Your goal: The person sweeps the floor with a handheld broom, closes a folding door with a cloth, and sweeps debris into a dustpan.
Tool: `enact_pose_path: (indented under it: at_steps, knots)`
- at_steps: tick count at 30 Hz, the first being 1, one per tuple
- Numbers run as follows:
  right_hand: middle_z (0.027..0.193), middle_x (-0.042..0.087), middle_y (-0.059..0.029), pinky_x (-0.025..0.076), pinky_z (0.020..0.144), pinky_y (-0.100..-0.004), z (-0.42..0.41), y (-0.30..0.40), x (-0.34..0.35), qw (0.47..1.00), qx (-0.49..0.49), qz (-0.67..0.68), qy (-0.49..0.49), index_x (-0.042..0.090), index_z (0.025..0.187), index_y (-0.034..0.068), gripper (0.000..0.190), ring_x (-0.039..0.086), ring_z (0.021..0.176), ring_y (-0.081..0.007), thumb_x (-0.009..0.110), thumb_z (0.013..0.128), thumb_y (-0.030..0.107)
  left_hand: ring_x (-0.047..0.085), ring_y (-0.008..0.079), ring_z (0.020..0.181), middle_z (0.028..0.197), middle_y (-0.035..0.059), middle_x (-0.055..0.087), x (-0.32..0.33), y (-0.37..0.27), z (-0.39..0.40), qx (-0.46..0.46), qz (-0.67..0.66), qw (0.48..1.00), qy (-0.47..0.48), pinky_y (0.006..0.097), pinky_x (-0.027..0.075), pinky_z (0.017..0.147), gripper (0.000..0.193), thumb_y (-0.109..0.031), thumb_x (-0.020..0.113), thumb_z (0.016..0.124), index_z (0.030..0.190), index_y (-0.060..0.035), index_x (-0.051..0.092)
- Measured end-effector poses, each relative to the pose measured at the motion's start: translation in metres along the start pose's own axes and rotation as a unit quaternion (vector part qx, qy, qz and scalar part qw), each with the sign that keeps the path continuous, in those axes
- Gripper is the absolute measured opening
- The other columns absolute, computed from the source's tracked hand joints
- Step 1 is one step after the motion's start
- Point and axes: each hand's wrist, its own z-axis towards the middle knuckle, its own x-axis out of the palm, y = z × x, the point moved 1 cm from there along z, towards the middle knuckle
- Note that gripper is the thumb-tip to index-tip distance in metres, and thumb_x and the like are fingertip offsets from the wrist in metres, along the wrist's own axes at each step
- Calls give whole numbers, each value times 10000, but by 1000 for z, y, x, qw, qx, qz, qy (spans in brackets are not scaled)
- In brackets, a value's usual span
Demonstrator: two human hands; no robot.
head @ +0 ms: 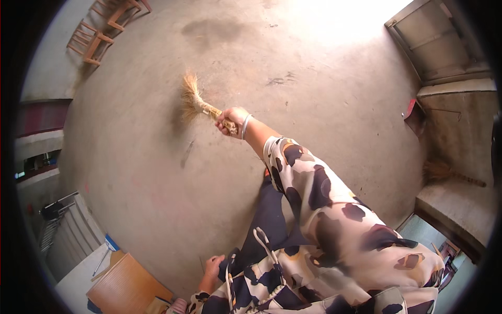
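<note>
My right hand (pixel 232 122), with a pale bangle at its wrist, grips the bound handle of a short straw hand broom (pixel 196 100) near its end. The bristles fan out to the upper left over the concrete floor (pixel 145 129); whether they touch it I cannot tell. Low in the view, my left hand (pixel 214 266) hangs beside my dark trouser leg, its fingers partly bent, and I cannot tell whether anything is in it. A patterned sleeve covers most of my right arm.
Wooden chairs (pixel 94 43) stand along the upper left wall. A second straw broom (pixel 455 174) and a red dustpan-like object (pixel 413 115) are at the right. An orange-brown ribbed panel (pixel 125 280) and a blue-headed tool (pixel 111 243) are at the lower left. A metal door (pixel 435 43) borders the upper right.
</note>
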Motion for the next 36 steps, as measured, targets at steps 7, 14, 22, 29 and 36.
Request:
enact_pose_path:
  at_steps: [7,14,22,29,36]
  knots:
    - [730,448,-131,345,378,-185,-103,45,-162,963,-109,246,16,342,951,-61,254,375,474,-110,413,747,74,481,99,581,641,15,536,0,-6,37,-62,-57,995,48,223,396,554,175,-180,628,659,679,-18,561]
    - [715,426,-96,332,369,-192,-342,-12,-214,906,-196,318,-199,351,929,-40,209,396,507,-104,389,742,45,470,101,623,666,16,532,14,-68,72,-30,-19,996,83,238,387,601,223,-237,626,650,698,-32,551]
    - [724,442,-71,353,373,-191,-390,-66,-111,956,-191,126,-181,372,1018,86,356,405,529,-99,449,681,-3,470,108,611,653,33,534,25,-100,74,42,33,995,82,251,390,568,231,-239,622,649,690,-20,563]
    - [668,402,-36,312,342,-170,-248,-59,-75,995,-27,88,40,382,1030,61,312,357,476,-68,453,733,-4,484,115,633,697,31,548,30,-31,38,-18,-14,999,41,245,397,589,246,-252,627,665,724,-24,558]
    - [623,473,-56,406,393,-204,-24,-38,-8,993,117,-23,2,426,804,-9,73,465,476,-101,449,750,35,481,96,602,658,22,546,18,4,-9,-59,-4,998,0,232,392,566,219,-232,624,668,690,-22,567]
